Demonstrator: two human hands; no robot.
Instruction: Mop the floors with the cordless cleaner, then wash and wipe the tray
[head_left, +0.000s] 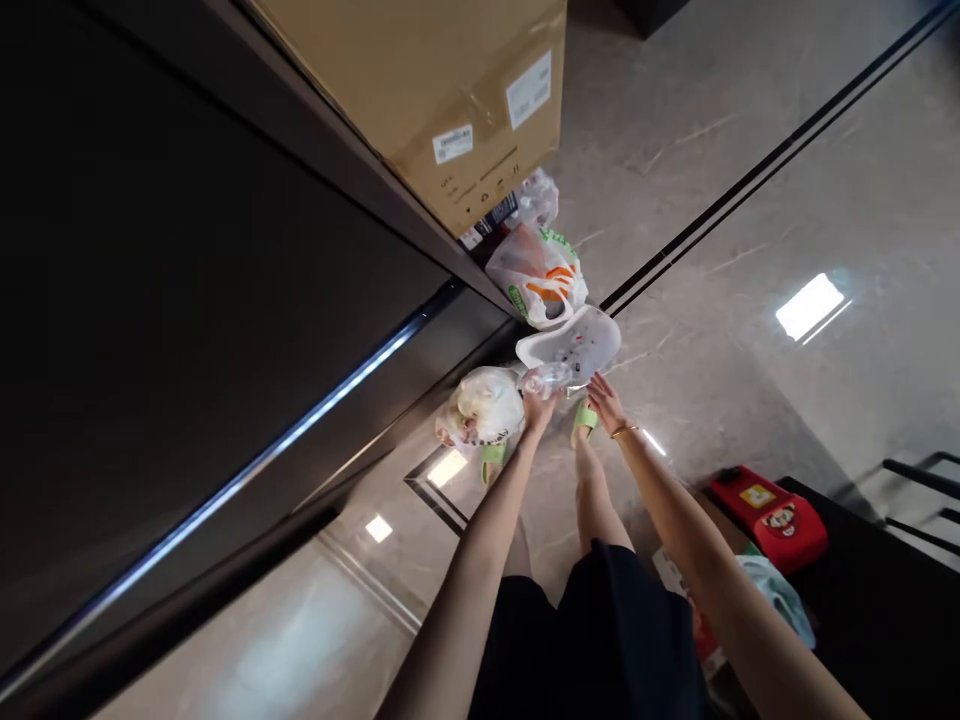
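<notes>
Low in front of me is a white plastic bin (600, 338), tilted, with small scraps and dark bits inside it. My left hand (538, 410) is closed around a clear, crinkled plastic piece (547, 379) at the bin's near edge; whether it is a bottle or packaging I cannot tell. On the right, my right hand (606, 402) has its fingers stretched out, with the fingertips at the bin's near right rim. Beside my left hand sits a stuffed whitish plastic bag (486, 405). Behind the bin stands a white carrier bag (536, 275) with orange and green print.
A large cardboard box (450, 90) stands against the dark cabinet (187, 300) on the left. More clear plastic (537, 198) lies below the box. At the lower right, a red case (772, 518) rests on a dark surface near black metal bars (926, 480).
</notes>
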